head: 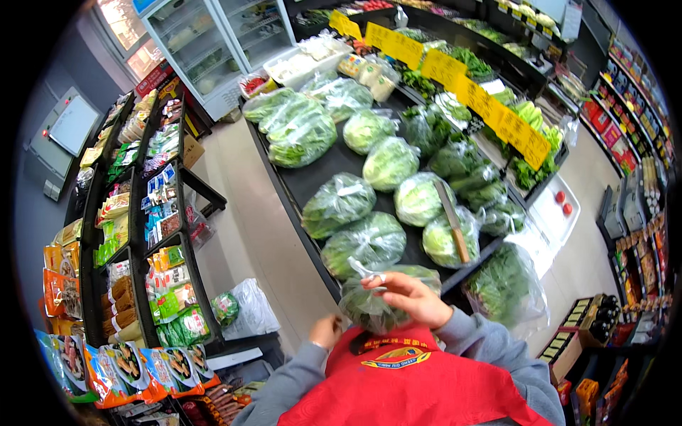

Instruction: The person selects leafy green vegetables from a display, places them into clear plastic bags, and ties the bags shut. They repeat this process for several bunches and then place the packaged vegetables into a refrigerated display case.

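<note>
A clear plastic bag of leafy greens [367, 306] is right in front of my red apron, at the near end of a black display table [325, 152]. My right hand [413, 298] is over this bag, its thumb and fingers pinched on the gathered plastic top. My left hand [326, 331] is low at the bag's left side, its fingers curled; whether it grips anything is hidden. Beyond lie bagged greens [365, 242] and wrapped cabbages [391, 164]. A knife with a wooden handle [453, 223] rests on the nearest wrapped cabbage [439, 247].
A large bag of greens [506, 290] is at the table's right corner, near a white tray [573, 213] with two tomatoes. Packaged food fills a black rack [186, 266] on the left. Yellow signs [485, 101] stand along the vegetable shelves. A glass-door fridge [213, 48] stands behind.
</note>
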Tool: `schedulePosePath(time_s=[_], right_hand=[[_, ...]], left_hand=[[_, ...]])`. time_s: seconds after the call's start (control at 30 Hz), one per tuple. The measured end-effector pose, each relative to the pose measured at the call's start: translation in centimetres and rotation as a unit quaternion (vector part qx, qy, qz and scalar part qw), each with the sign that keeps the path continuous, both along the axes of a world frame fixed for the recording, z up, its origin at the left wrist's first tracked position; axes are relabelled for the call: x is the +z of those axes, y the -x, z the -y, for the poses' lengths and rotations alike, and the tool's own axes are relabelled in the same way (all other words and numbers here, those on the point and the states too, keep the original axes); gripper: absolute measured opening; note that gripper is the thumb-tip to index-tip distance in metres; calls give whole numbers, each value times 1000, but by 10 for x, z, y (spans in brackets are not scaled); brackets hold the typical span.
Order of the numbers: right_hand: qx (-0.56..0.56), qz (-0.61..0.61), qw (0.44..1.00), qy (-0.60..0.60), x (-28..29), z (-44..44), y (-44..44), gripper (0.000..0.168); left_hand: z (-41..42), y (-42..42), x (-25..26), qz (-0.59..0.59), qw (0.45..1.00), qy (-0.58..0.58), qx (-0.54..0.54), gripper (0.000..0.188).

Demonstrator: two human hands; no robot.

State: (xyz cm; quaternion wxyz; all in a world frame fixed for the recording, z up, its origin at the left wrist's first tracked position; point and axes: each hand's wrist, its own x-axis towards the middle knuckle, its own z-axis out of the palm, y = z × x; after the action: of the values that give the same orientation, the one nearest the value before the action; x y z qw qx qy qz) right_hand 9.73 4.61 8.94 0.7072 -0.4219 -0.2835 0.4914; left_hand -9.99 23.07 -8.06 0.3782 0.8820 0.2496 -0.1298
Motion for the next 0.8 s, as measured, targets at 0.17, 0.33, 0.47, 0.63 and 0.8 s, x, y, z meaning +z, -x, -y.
schedulePosePath(time_s=[0.17,0.33,0.47,0.63,0.8], right_hand=[[54,79,993,-62,48,-60,24,57],[135,190,971,-47,67,-103,41,48],[100,300,946,-68,72,-140,35,52],[82,378,916,-106,95,-194,22,59],[58,402,908,-103,86,-220,34,53]], left_hand=[[-30,14,-52,137,926,335,-107,41],[-91,-46,-29,121,797,573,148,41],[-175,-74,-13,183,715,615,278,42],[-208,-53,-36,135,693,613,355,43],[-174,-19,-61,53,673,636,373,44]])
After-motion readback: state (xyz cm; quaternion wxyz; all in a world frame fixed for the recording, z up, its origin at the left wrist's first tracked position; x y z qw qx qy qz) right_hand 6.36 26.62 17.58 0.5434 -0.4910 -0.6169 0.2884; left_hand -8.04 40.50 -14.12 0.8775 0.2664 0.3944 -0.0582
